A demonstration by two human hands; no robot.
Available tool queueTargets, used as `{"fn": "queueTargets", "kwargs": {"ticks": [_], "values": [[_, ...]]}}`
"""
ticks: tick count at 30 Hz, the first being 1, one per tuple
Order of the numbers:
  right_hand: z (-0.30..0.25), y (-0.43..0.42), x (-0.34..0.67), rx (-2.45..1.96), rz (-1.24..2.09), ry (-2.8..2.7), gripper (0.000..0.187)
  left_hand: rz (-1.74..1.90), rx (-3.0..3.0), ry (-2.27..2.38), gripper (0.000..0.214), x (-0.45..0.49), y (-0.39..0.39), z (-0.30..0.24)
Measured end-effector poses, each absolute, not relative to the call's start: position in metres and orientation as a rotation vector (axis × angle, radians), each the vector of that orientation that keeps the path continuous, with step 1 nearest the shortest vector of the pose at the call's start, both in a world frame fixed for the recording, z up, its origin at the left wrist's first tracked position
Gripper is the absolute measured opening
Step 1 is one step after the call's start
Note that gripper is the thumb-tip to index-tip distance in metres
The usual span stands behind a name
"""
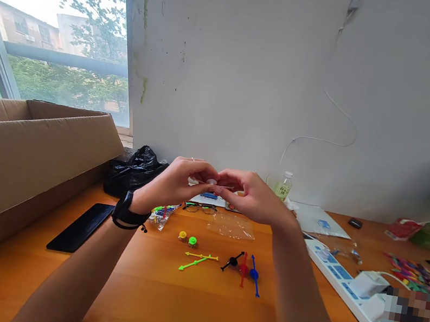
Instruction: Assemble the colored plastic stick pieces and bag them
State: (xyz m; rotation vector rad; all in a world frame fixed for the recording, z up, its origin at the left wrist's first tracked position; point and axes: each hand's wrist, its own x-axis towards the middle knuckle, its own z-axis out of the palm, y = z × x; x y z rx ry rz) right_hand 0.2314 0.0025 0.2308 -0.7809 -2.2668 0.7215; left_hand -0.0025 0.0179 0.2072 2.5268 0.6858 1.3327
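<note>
Held up above the table, my left hand (pixel 190 178) and my right hand (pixel 243 190) meet at the fingertips. Both are closed on a small white arrow spinner (pixel 212 182), its thin pointer reaching sideways between them; the fingers partly hide it. Below lie a yellow round base (pixel 182 235) and a green round base (pixel 192 241). Nearer me, a yellow arrow (pixel 199 255) and a green arrow (pixel 193 263) overlap at one end. To their right are a black arrow spinner (pixel 232 262), a red one (pixel 243 270) and a blue one (pixel 254 273).
A cardboard box (pixel 33 163) and a dark tablet-like slab (pixel 80 227) occupy the left. Behind my hands are a black plastic bag (pixel 137 170), glasses (pixel 199 208) and a bottle (pixel 284 186). A power strip (pixel 337 280) and several colourful pieces (pixel 422 275) lie right.
</note>
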Motion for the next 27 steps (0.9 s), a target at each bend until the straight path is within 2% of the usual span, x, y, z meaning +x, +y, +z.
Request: {"fn": "queueTargets", "kwargs": {"ticks": [3, 9, 12, 15, 18, 21, 24, 27], "values": [[0.231, 0.001, 0.231, -0.731, 0.713, -2.255, 0.032, 1.387, 2.489, 0.679, 0.016, -0.001, 0.017, 0.207], [0.231, 0.006, 0.235, -0.755, 0.626, -2.185, 0.028, 1.435, 2.217, 0.61, 0.036, 0.001, 0.015, 0.208], [0.23, 0.008, 0.235, -0.767, 0.616, -2.152, 0.023, 1.451, 2.158, 0.583, 0.03, 0.001, 0.015, 0.209], [0.231, 0.007, 0.233, -0.718, 0.637, -2.146, 0.026, 1.539, 2.109, 0.6, 0.025, 0.001, 0.016, 0.209], [0.233, 0.005, 0.231, -0.674, 0.618, -2.092, 0.031, 1.562, 2.031, 0.641, 0.03, 0.001, 0.017, 0.208], [0.233, 0.004, 0.23, -0.638, 0.608, -2.007, 0.028, 1.532, 1.908, 0.625, 0.038, 0.001, 0.019, 0.207], [0.233, 0.005, 0.23, -0.617, 0.644, -1.993, 0.024, 1.546, 1.806, 0.597, 0.034, 0.002, 0.023, 0.205], [0.233, 0.007, 0.23, -0.646, 0.689, -1.971, 0.029, 1.577, 1.751, 0.596, 0.033, 0.002, 0.03, 0.202]]}}
